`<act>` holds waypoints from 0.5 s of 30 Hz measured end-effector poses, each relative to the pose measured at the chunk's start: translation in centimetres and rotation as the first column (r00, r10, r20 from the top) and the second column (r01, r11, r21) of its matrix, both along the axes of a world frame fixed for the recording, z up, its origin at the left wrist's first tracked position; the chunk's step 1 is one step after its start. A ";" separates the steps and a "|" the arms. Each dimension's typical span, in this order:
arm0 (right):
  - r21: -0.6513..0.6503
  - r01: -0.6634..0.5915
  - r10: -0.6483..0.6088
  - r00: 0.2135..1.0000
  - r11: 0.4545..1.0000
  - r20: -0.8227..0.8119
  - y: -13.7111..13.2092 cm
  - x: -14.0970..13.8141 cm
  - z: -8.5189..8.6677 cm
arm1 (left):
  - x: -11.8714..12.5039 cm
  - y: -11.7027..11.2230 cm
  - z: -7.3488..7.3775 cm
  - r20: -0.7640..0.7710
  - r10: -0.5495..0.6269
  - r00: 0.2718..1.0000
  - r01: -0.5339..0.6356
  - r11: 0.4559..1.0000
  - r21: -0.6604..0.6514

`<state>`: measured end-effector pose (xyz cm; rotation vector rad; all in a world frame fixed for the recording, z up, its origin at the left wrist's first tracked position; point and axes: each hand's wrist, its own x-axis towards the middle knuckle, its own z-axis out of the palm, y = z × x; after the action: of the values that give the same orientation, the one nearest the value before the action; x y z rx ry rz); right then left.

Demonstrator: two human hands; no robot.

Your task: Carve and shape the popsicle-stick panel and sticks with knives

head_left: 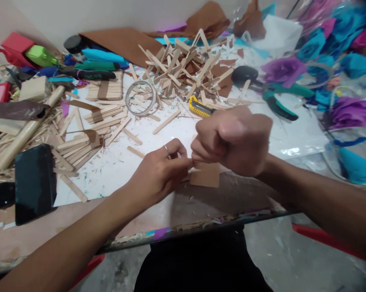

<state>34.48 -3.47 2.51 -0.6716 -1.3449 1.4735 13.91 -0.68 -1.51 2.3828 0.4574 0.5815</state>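
Observation:
My left hand [162,169], with a ring on one finger, is closed in a pinch near the front of the white sheet. Whatever lies between its fingertips is too small or hidden to make out. Close against it, my right hand [234,140] is curled like a fist, slightly smeared by motion, and its contents are hidden. Below the right hand, a small brown rectangular piece [205,176] lies at the sheet's front edge. A yellow utility knife [199,106] rests just behind the right hand, partly covered by it. Loose popsicle sticks [167,121] lie beyond my left hand.
A heaped pile of popsicle sticks [183,67] stands at the back, beside a tape roll [140,98]. On the left lie a black phone [35,182] and more sticks [79,150]. Green-handled pliers [280,103] and purple paper flowers [355,113] occupy the right.

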 end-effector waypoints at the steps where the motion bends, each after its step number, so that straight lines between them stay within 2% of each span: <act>1: 0.018 0.003 -0.003 1.000 1.000 -0.010 0.0 -0.1 -0.2 | 0.0 0.0 0.0 -0.002 0.001 1.000 -0.001 0.999 0.032; 6: 0.026 0.036 -0.036 0.999 0.999 -0.011 -0.2 -0.7 -1.0 | 0.2 0.1 -0.1 -0.009 -0.030 0.999 0.031 0.996 0.089; 11: 0.011 -0.030 0.031 0.981 0.999 -0.193 0.0 -0.3 -1.6 | 0.3 0.3 -0.2 -0.044 -0.052 0.998 0.055 0.996 0.072; 13: 0.048 -0.032 0.042 0.974 0.998 -0.222 0.0 -0.1 -1.9 | 0.3 0.3 -0.3 -0.048 -0.054 0.997 0.057 0.996 0.075; 15: 0.139 -0.034 0.054 0.987 0.990 -0.148 0.0 -0.1 -2.1 | 0.2 0.4 -0.4 -0.022 -0.054 0.998 0.057 0.991 0.120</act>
<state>34.41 -3.48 0.41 -0.4354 -1.3353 1.4234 14.14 -0.29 -1.88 2.5092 0.3720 0.5769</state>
